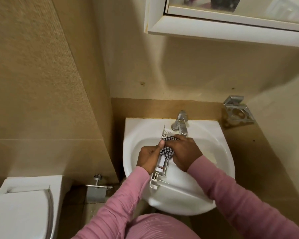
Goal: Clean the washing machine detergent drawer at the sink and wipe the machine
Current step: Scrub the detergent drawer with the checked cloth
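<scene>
Nearest the camera, two pink ribbed sleeves (121,200) reach forward from the person's lap towards a white sink (179,199). The detergent drawer (155,179), a long white plastic tray, is held above the basin, running from the sink's front rim up towards the tap. Its near end sticks out over the front rim and its far end lies just beside the tap's base.

The left hand (149,158) grips the drawer along its left side, fingers curled round the edge and the thumb laid up along the rim. The right hand (181,152) is curled round a black-and-white checked cloth (167,151), which it presses down onto the middle of the drawer; part of the cloth bunches out between the two hands and another bit shows past the fingertips.

Left of the sink and lower down stand a white toilet (21,204) with its lid shut and a metal paper holder (96,188) on the wall. Behind the basin a chrome tap (180,123) stands at the back rim. To the right of it, a chrome holder (238,110) is fixed to the beige wall. Farthest up hangs a white-framed mirror cabinet (223,30)
</scene>
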